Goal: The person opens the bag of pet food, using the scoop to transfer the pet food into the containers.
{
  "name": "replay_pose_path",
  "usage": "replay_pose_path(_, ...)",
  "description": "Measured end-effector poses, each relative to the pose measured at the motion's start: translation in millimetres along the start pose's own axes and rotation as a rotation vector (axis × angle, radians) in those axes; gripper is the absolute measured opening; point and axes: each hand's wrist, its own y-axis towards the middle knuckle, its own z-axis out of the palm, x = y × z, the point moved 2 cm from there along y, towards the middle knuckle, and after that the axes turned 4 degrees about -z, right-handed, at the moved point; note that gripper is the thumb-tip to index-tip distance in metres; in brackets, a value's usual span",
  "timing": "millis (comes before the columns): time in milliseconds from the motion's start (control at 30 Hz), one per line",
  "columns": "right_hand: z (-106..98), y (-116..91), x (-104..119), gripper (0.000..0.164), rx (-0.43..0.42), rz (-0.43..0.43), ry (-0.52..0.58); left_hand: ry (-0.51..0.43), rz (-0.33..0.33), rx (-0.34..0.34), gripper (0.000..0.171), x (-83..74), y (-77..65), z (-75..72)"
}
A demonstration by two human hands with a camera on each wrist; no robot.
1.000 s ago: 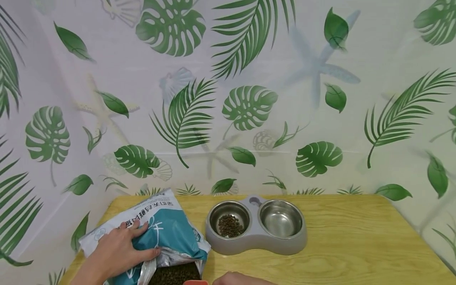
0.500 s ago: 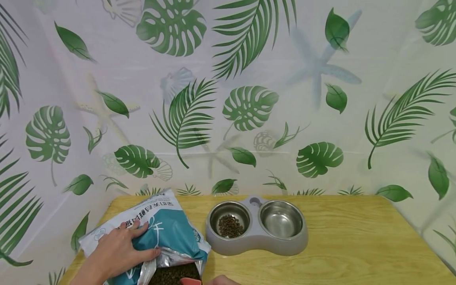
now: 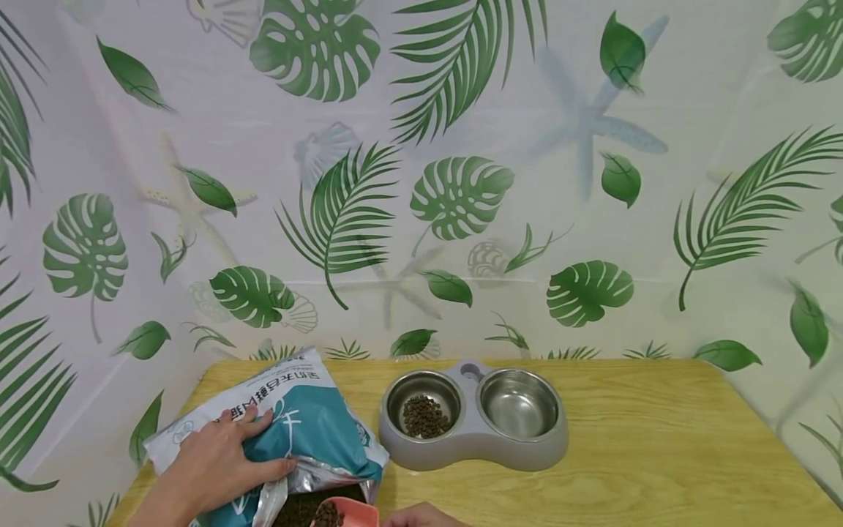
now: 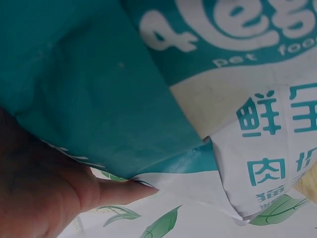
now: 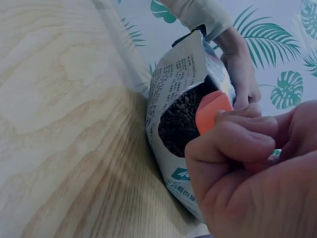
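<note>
A teal and white pet food bag (image 3: pixel 323 421) lies at the left of the table, its mouth toward the front edge with brown kibble (image 5: pixel 181 121) inside. On its upper side rests my left hand (image 3: pixel 214 465), fingers spread and the thumb stretched toward the opening. My right hand (image 5: pixel 247 163) grips the handle of a coral-red scoop (image 5: pixel 213 110). In the head view the scoop (image 3: pixel 358 514) is at the bag's mouth and holds some kibble; the frame's lower edge cuts off part of it and of the right hand (image 3: pixel 421 517).
Right of the bag stands a grey double bowl (image 3: pixel 470 439). Its left steel bowl holds a small heap of kibble (image 3: pixel 425 417); the right one (image 3: pixel 519 406) shows bare metal. Beneath is a wooden table (image 3: pixel 658 439), backed by a leaf-print curtain (image 3: pixel 461 322).
The scoop has dipped and tilted at the bag's mouth, then come up showing kibble in it. My right hand moved left, then slightly back right. The left hand and bag stay put.
</note>
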Motion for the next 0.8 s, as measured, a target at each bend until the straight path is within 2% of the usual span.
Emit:
replay_pose_path(100,-1.6,-4.3,9.4,0.05,0.034,-0.053,-0.042,-0.004,0.002,-0.001,0.104,-0.3,-0.3,-0.1)
replay_pose_path(200,-4.9,-5.5,8.1,0.052,0.041,-0.021,-0.02,-0.006,0.001,-0.004,0.104,-0.9,-0.9,-0.5)
replay_pose_path(300,-5.5,-8.2,10.2,0.055,0.033,0.007,0.043,-0.003,0.003,-0.004,0.104,-0.5,-1.0,0.0)
replay_pose_path(467,-0.5,-15.2,25.9,0.065,0.002,-0.012,0.176,-0.007,0.001,0.001,0.106,0.3,-1.1,-0.8)
replay_pose_path(567,1.1,-18.3,34.6,0.055,-0.012,-0.009,0.273,-0.003,-0.003,0.003,0.107,1.1,-0.6,-1.4)
replay_pose_path(667,-2.2,-20.6,42.0,0.031,-0.03,-0.019,0.353,-0.003,-0.004,0.006,0.107,1.4,-0.2,-2.0)
replay_pose_path(733,-8.0,-22.3,47.5,0.02,-0.076,-0.03,0.359,-0.007,-0.003,0.012,0.107,1.2,0.0,-2.2)
replay_pose_path(800,-16.0,-23.5,53.9,0.023,-0.159,-0.035,0.329,-0.008,0.0,0.017,0.107,1.2,-0.1,-2.5)
